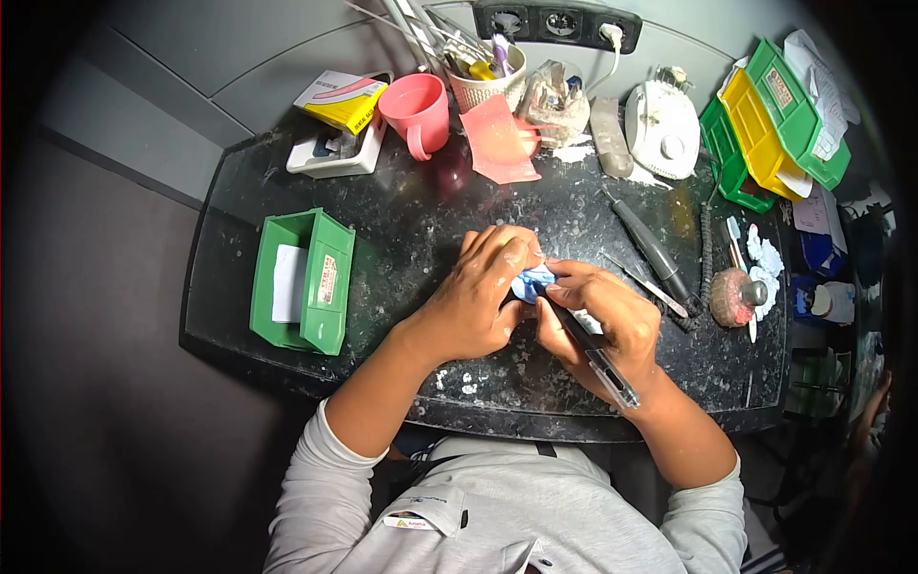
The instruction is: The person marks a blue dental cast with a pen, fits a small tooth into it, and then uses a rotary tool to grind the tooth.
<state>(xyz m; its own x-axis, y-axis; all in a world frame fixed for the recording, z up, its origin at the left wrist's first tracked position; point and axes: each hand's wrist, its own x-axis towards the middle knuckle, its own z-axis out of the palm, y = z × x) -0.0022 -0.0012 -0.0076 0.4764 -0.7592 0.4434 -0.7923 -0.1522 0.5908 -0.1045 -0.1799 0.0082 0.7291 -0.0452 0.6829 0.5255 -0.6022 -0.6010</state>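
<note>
Over the middle of the dark, speckled worktop (pixel 402 215), my left hand (pixel 478 292) grips a small blue and white piece (pixel 533 283), its fingers wrapped round the far and left sides. My right hand (pixel 602 316) pinches a black pen-like tool (pixel 591 350) with a clear end that points back toward my wrist. The tool's front end meets the blue and white piece between both hands; its very tip is hidden. Something white shows partly behind the tool, under my right fingers.
A green bin (pixel 330 287) with white paper stands left. Along the back are a pink cup (pixel 417 110), a pink sheet (pixel 499 140), a tool holder (pixel 488 88) and a white device (pixel 663 129). A dark handpiece (pixel 650 251) and a round bottle (pixel 732 297) lie right.
</note>
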